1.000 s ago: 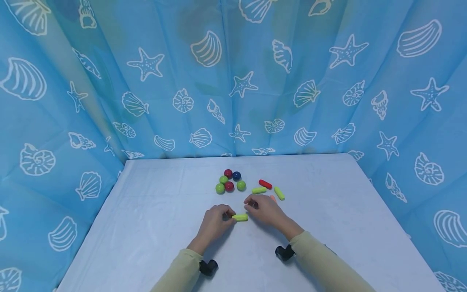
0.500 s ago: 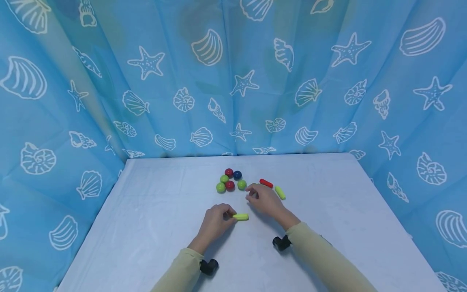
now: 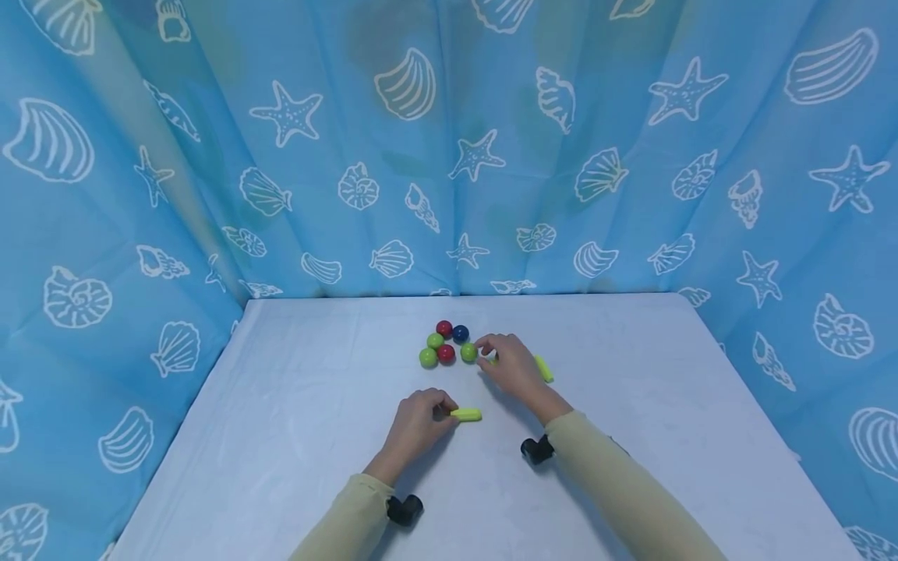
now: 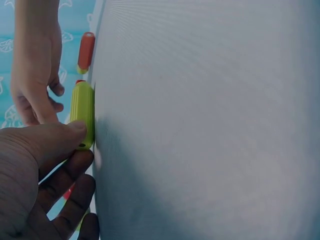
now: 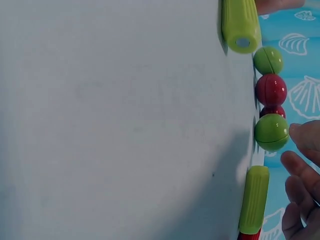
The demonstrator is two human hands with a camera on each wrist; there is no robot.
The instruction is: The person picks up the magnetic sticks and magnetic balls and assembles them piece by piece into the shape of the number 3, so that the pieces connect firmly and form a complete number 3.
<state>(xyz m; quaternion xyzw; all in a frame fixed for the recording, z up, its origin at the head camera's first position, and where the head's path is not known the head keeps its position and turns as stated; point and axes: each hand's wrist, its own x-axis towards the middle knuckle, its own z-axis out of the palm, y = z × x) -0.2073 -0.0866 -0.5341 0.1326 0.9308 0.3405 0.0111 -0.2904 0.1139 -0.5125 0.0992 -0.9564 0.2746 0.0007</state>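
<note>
Since the earlier head frames, the right hand has been moving forward over the white table, while the left hand has been keeping its place. The left hand is pinching one end of a lime rod, which is lying near the front of the ball cluster with its free end pointing to the right. The right hand is holding nothing visible; its thumb and fingers are leaving a narrow gap and hovering just beside the nearest green ball, though whether they are touching it cannot be told. A second lime rod is lying near that ball, a red piece showing beyond it. A third lime rod is resting partly behind the right hand. Left of the green ball, a front red ball is sitting; a dark blue ball is sitting behind.
</note>
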